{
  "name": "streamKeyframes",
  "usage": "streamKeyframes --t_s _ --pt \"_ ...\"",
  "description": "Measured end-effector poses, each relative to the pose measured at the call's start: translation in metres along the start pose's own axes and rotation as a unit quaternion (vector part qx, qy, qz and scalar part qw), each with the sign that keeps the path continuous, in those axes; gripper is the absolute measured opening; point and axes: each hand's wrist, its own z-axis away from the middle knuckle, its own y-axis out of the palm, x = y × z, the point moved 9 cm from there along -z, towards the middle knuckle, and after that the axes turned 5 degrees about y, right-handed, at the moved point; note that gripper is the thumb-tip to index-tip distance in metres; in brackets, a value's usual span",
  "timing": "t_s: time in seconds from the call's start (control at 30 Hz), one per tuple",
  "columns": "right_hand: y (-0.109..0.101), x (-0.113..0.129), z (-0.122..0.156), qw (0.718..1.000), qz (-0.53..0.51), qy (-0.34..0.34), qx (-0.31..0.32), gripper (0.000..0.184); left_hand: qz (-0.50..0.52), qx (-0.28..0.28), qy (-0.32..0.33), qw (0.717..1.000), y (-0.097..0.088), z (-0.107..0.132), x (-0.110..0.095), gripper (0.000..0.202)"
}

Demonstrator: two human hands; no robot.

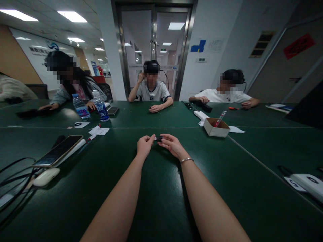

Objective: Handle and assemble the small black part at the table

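Between my two hands is a small black object with a silvery, clear-looking end [158, 138], held just above the green table; its exact kind is too small to make out. The thumb and fingers of my left hand [145, 147] pinch its left, silvery end. Around its black right end, the fingers of my right hand [172, 145] are closed, and they hide part of it. A thin metal bracelet [187, 160] circles my right wrist.
On the green table [161, 201], a phone [60, 151], cables and a white case [46, 177] lie left. Two bottles [101, 107] stand farther back. A small box [216, 129] holding a red tube sits right of my hands. Several people [151, 84] sit across.
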Motion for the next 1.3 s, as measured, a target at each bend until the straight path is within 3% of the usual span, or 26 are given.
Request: streamKeyframes --t_s 0.83,1.3 --pt "0.0081 -0.0001 0.0018 0.999 0.008 0.001 0.05 0.034 -0.043 0.022 -0.027 0.998 0.0019 0.0008 0.0048 0.052" --pt "0.006 -0.004 0.001 0.999 0.022 0.022 0.027 0.03 -0.039 0.01 -0.017 0.999 0.0012 0.0004 0.0034 0.052"
